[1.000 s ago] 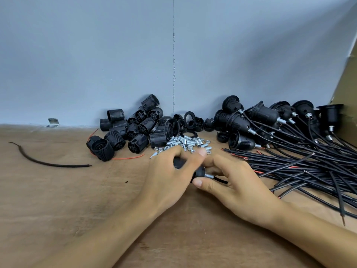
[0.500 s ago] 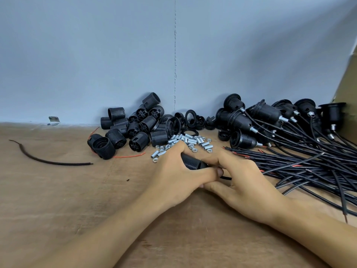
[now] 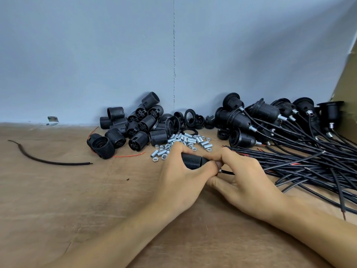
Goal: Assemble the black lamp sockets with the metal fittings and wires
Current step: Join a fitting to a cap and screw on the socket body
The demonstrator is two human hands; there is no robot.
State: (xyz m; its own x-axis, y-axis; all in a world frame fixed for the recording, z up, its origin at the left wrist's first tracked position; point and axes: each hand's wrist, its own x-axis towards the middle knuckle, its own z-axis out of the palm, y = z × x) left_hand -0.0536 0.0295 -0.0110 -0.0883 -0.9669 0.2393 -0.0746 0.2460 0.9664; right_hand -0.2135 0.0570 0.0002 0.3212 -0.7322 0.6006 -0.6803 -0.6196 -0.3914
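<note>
My left hand (image 3: 181, 176) grips a ribbed black lamp socket (image 3: 192, 161) lying on its side at the table's middle. My right hand (image 3: 243, 176) pinches the socket's right end, where a small metal fitting (image 3: 219, 170) and a black wire (image 3: 228, 172) come out. A pile of loose black sockets (image 3: 135, 126) lies behind to the left. Metal fittings and nuts (image 3: 185, 142) are scattered just beyond my left hand. Finished sockets with wires (image 3: 257, 120) are heaped at the right.
A bundle of black wires (image 3: 313, 167) fans across the right side of the brown table (image 3: 77, 200). A single dark wire piece (image 3: 48, 161) lies at the left. Black rings (image 3: 191, 118) sit against the blue wall. A cardboard panel (image 3: 347, 82) stands at far right.
My left hand shifted its hold so more of the socket body shows. My right hand's fingers moved round the socket's end, and the metal fitting stays between them.
</note>
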